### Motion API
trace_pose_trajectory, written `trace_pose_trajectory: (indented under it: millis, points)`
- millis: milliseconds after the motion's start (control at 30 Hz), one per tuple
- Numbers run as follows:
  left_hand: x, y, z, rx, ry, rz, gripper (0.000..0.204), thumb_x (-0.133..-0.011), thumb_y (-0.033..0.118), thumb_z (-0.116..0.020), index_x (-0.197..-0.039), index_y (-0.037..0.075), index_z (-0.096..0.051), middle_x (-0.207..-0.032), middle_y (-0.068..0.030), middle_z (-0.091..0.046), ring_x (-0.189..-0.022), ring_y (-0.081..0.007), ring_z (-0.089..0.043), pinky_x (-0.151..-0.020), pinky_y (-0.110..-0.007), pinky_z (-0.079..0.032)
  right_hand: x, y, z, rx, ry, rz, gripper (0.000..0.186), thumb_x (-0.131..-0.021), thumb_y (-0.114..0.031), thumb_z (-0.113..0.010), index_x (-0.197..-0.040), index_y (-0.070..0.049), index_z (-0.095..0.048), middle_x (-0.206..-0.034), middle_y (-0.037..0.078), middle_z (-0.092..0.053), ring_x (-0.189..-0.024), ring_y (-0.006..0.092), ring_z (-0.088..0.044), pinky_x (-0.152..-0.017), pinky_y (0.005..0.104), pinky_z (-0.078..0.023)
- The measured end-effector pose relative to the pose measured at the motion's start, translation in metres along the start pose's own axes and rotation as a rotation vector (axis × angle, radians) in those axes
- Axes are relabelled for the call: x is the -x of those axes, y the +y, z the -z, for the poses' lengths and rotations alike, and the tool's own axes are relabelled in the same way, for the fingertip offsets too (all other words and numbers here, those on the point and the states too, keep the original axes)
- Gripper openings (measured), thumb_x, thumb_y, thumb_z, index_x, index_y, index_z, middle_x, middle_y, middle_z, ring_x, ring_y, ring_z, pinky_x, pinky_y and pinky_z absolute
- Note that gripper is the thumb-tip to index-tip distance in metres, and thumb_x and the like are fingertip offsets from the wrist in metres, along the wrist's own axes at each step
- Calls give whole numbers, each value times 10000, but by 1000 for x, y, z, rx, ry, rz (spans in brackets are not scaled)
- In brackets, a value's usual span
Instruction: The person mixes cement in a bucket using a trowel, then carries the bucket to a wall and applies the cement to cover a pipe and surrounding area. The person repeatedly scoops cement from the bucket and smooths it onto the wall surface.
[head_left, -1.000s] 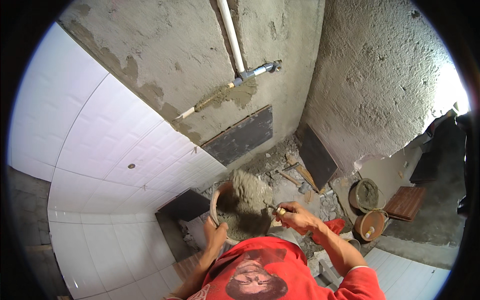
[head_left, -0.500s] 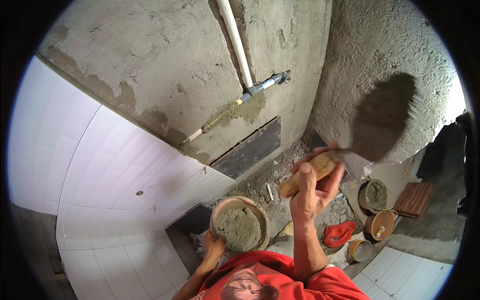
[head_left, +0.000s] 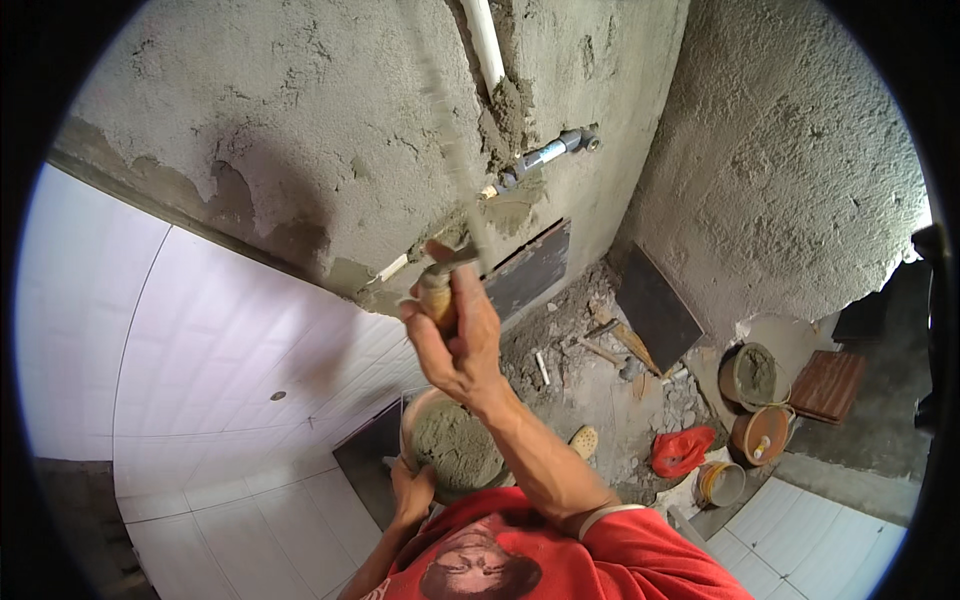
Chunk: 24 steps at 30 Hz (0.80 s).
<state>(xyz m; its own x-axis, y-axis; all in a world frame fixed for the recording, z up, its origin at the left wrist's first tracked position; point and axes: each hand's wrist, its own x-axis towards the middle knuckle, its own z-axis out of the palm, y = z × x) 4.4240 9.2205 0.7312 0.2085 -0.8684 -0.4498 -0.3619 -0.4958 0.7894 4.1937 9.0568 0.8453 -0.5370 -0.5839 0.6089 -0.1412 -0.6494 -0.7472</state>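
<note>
My right hand [head_left: 462, 335] is raised before the rough grey wall, fingers wrapped round the wooden handle of a trowel [head_left: 436, 298]. The trowel's blade points up the wall, seen nearly edge-on and smeared by motion. Low in front of me, my left hand [head_left: 412, 490] grips the rim of a round bucket [head_left: 406, 428]. Grey wet mortar [head_left: 455, 448] fills much of it; my right forearm hides its right side. Fresh mortar [head_left: 510, 115] covers the lower end of a white pipe [head_left: 483, 45] in the wall groove, above a grey pipe fitting [head_left: 545, 158].
White tiles [head_left: 230, 340] cover the lower left wall. Rubble lies on the floor by a leaning dark tile [head_left: 660, 308] and a wooden-handled tool [head_left: 637, 345]. At right are a mortar bucket [head_left: 735, 378], an orange bucket [head_left: 745, 440], a red plastic bag [head_left: 682, 452] and stacked brown tiles [head_left: 828, 385].
My right hand has swung the trowel leftward from the right side to the wall. Mortar now covers the pipe's lower end, bare before. My left hand still holds the bucket, slightly further left.
</note>
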Motion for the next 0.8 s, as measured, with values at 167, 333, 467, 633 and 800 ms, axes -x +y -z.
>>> trace_pose_trajectory:
  millis: [167, 333, 467, 633, 800]
  points:
    - [-11, 7, -7, 39, -90, -65, 430, -769, -27, -538, -1188, -76, -625, -1110, -151, -714, -1032, -214, -657, -921, -334, -495, -9, 5, 30, -127, 155, -545, 393, -1004, -119, -573, -1360, 22, -482, -942, 56, -596, -698, 98, -577, -573, 257, -501]
    - [-9, 8, -13, 44, -104, -37, 397, -790, -23, -537, -1177, -79, -609, -1125, -155, -714, -1050, -216, -655, -936, -333, -494, 11, 27, 32, -393, 205, -848, 331, -1070, -283, -534, -1301, -47, -516, -906, 55, -596, -642, 116, -591, -521, 285, -524]
    - [-6, 7, -16, 54, -139, -64, 397, -798, -12, -571, -1189, -71, -598, -1085, -149, -715, -992, -217, -660, -904, -344, -510, 17, 31, 4, -608, 305, -918, 327, -1083, -353, -540, -1265, -83, -516, -888, 44, -584, -630, 120, -594, -501, 289, -527]
    - [-10, -2, -9, 49, -119, -28, 415, -759, 40, -634, -1162, -49, -582, -899, -111, -653, -705, -195, -612, -604, -333, -490, 13, 24, -24, -648, 236, -817, 303, -1082, -360, -535, -1196, -81, -503, -876, 55, -582, -596, 122, -591, -479, 293, -524]
    - [-13, -11, -4, 48, -104, 51, 445, -744, 38, -634, -1174, -67, -582, -934, -129, -670, -741, -217, -638, -629, -342, -515, 16, -2, -28, -678, 147, -833, 383, -1080, -355, -542, -1315, -58, -489, -862, 61, -573, -591, 129, -575, -484, 296, -512]
